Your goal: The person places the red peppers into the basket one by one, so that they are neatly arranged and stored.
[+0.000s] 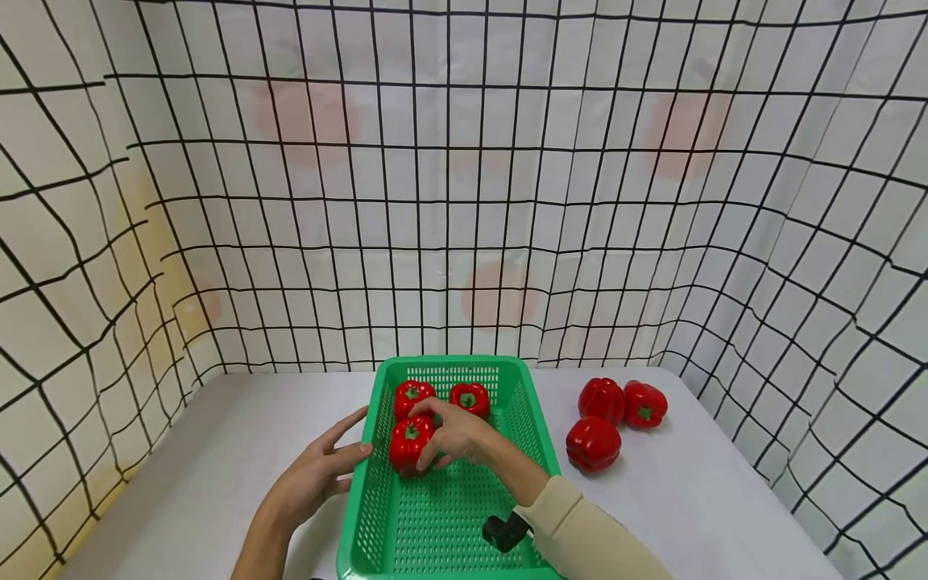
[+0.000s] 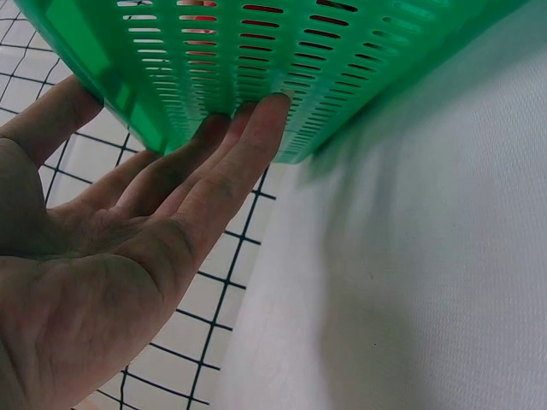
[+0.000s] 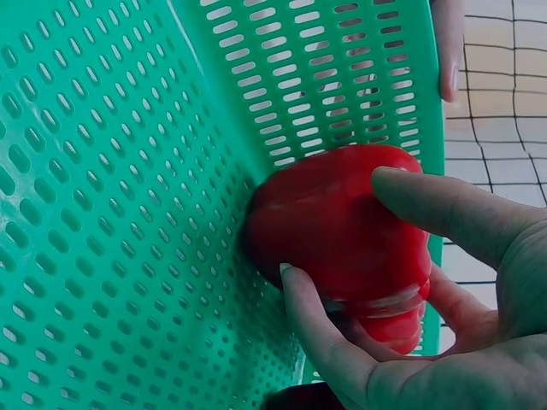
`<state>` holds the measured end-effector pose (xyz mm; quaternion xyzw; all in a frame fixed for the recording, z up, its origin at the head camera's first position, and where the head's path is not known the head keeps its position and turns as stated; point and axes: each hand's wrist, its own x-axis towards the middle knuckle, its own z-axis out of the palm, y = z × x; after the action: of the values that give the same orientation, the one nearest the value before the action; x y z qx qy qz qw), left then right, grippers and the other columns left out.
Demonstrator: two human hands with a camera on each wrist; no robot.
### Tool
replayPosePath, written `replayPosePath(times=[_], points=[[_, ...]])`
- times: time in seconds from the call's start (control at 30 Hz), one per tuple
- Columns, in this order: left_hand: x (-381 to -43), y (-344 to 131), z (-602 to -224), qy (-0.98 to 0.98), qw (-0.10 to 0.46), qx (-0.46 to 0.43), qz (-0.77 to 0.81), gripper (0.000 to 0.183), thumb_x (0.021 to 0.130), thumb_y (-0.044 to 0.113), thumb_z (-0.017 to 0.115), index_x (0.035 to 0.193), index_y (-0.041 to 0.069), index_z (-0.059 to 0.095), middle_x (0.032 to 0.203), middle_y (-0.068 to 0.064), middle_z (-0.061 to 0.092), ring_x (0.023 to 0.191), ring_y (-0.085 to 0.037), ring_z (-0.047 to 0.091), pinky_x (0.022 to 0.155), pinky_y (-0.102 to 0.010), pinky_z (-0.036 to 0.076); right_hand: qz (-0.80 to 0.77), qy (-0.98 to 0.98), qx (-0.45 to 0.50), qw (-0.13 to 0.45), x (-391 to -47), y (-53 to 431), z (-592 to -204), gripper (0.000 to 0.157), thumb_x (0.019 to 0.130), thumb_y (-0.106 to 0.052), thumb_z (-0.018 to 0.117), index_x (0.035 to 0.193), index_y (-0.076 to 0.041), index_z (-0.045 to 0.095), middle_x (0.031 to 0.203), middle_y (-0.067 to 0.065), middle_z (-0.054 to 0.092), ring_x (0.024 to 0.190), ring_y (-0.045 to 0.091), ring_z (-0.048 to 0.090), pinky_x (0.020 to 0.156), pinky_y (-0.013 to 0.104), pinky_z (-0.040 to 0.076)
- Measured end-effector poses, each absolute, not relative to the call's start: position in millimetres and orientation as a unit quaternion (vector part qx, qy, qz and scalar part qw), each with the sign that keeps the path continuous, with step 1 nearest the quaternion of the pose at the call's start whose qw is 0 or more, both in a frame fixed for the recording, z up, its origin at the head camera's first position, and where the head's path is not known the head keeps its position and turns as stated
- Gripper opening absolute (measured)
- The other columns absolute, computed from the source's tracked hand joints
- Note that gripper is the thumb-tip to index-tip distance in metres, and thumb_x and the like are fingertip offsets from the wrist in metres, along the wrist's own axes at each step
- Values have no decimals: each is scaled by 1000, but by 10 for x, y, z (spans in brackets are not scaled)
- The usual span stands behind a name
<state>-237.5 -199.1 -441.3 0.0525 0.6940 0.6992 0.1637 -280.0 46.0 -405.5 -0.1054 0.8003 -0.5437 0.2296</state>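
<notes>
A green perforated plastic basket stands on the white surface with three red bell peppers in its left and far part. My right hand reaches inside and holds the nearest bell pepper, which sits against the left wall. In the right wrist view, thumb and fingers lie around this pepper. Behind it are a far-left bell pepper and another bell pepper to the right. My left hand is at the basket's left side, its fairly straight fingers against the outer wall.
Three more red bell peppers lie on the table right of the basket: one nearer, one behind, one farther right. A black wire grid before pale sheeting encloses the back and sides.
</notes>
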Motion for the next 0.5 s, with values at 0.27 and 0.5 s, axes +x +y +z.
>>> replayPosePath(times=[0.27,0.5], points=[[-2369,-1988,-4415,697,162,46,697,79,98,32,66,162,28,22,159,-26,37,120,-38,67,91,-51,59,-541,801,-102,234,-2792,456,-4039,70,72,12,81,131,-20,60,143,17,48,119,40,55,81,50,62],[-2364,-1988,-4414,694,163,56,699,78,99,30,65,163,28,21,158,-25,40,120,-37,67,91,-50,59,-520,812,-108,242,-2791,479,-3900,73,72,14,79,134,-19,58,137,19,51,111,36,58,84,55,60]])
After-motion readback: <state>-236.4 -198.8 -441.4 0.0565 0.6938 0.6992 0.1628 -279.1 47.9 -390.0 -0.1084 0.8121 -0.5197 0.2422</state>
